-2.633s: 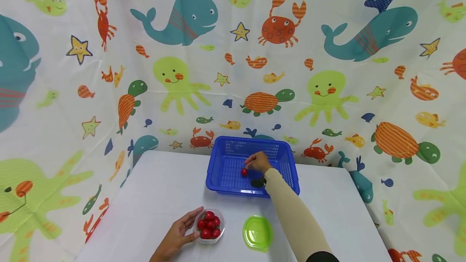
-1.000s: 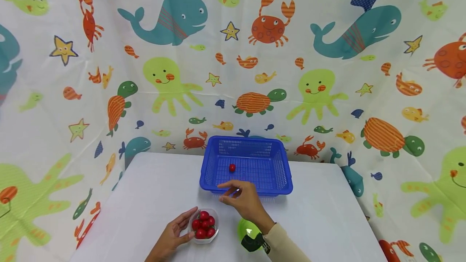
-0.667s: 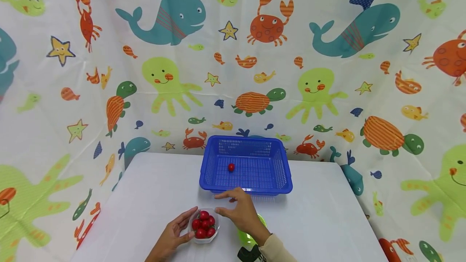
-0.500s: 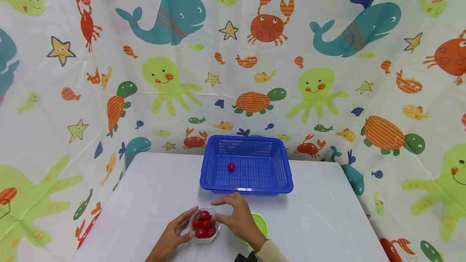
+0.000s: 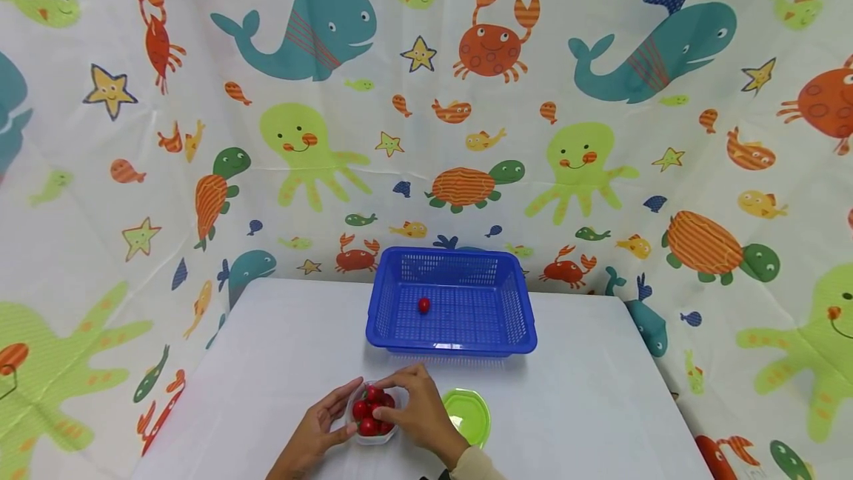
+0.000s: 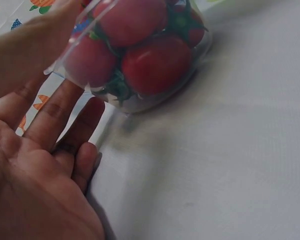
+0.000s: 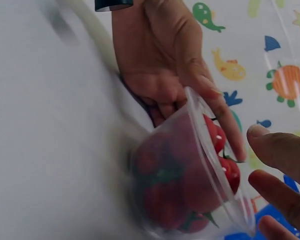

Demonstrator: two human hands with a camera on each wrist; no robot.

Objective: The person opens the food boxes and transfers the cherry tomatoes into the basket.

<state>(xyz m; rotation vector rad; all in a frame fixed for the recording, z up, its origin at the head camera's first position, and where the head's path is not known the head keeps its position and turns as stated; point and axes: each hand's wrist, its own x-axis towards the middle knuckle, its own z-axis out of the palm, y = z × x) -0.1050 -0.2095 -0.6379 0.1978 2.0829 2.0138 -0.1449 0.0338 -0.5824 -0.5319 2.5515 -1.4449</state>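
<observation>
A clear plastic container (image 5: 373,441) filled with several cherry tomatoes (image 5: 368,427) stands on the white table. My left hand (image 5: 318,428) holds it from the left, thumb and fingers at its side; in the left wrist view tomatoes (image 6: 157,65) with green stems show through the wall. Above the container's right side, my right hand (image 5: 421,410) has thumb and forefinger spread over the tomatoes. In the right wrist view, its fingertips (image 7: 260,131) are apart beside the rim, with nothing between them. One cherry tomato (image 5: 423,305) lies in the blue basket (image 5: 450,350).
A green lid (image 5: 474,421) lies on the table (image 5: 573,391), right of the container and partly behind my right hand. The basket stands at the table's back, before a curtain (image 5: 426,198) printed with sea animals.
My right hand has let go of a cherry tomato in the basket, come back toward me and lowered over the container. The lid shows more. My left hand keeps its hold.
</observation>
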